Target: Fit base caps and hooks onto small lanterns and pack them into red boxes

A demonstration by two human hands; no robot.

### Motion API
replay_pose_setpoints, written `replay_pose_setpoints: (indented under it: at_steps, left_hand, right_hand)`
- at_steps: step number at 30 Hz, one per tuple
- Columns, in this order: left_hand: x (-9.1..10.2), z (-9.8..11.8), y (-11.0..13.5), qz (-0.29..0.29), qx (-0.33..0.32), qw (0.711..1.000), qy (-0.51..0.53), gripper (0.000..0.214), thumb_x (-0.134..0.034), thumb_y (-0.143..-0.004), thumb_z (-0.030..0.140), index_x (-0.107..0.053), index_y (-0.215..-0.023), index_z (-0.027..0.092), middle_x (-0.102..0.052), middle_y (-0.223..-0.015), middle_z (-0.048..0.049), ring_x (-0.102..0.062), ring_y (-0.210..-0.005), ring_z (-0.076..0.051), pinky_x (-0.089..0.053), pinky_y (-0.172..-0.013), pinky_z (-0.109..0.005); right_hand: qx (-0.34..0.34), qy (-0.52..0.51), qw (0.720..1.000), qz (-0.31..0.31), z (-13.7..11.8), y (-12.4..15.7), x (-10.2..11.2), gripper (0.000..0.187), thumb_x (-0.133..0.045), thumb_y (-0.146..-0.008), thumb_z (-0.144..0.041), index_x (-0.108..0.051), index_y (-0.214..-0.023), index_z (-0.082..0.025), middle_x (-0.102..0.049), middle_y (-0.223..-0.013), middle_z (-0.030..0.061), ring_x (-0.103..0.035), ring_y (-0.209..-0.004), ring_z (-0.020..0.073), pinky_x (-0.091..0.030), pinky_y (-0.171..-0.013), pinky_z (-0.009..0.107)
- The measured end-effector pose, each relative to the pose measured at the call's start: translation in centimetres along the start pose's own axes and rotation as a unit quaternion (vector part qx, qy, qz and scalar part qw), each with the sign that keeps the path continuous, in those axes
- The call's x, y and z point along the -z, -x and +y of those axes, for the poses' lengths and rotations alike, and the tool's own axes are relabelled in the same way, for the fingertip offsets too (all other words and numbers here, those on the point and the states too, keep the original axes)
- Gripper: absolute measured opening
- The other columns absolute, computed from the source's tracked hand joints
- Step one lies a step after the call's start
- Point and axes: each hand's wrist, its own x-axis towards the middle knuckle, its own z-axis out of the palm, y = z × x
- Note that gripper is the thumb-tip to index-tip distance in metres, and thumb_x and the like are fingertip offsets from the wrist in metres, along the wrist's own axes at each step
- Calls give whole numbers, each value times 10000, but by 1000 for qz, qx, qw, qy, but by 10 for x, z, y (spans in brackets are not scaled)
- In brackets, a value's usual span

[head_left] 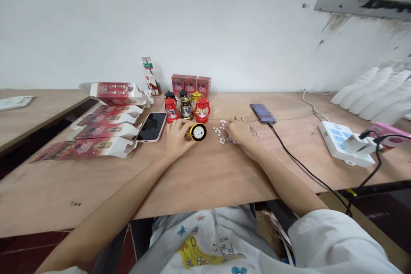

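Note:
My left hand is wrapped round a small gold toy lantern lying on its side on the wooden table. My right hand rests on the table with fingers reaching into a scatter of small white button cells; whether it pinches one I cannot make out. Thin metal wire hooks lie just right of that hand. Behind stand several small lanterns, red, red and dark gold.
A phone lies left of my left hand, beside several flat red cartons. Three red boxes stand by the wall. A blurred device with a black cable, and a white power strip, lie to the right.

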Motion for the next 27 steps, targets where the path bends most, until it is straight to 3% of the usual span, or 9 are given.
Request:
replay_pose_setpoints:
  at_steps: [10,17,27]
  left_hand:
    - [5,4,0,-25,-29,999,-13,325,-653,-765,350,-600,-1062,229,-617,-1060,-76,-545,-972,-249,-344,-800,-375]
    - [4,4,0,-19,-39,999,-19,341,-668,-757,341,-610,-1065,206,-615,-1055,-80,-543,-968,-246,-340,-801,-370]
    - [4,3,1,-18,-53,998,-30,344,-662,-766,363,-616,-1067,204,-617,-1060,-86,-542,-958,-245,-341,-796,-367]
  right_hand:
    - [51,33,998,21,1,-5,-8,352,-398,-944,-250,-724,-925,-119,-678,-1012,161,-496,-1029,293,-280,-860,421]
    - [47,47,998,12,2,-9,-15,335,-373,-931,-171,-694,-975,-85,-657,-1064,172,-498,-1039,287,-275,-855,402]
    - [30,36,999,-5,3,-4,-6,315,-405,-944,-263,-689,-985,-134,-663,-1063,140,-508,-1033,271,-286,-847,375]
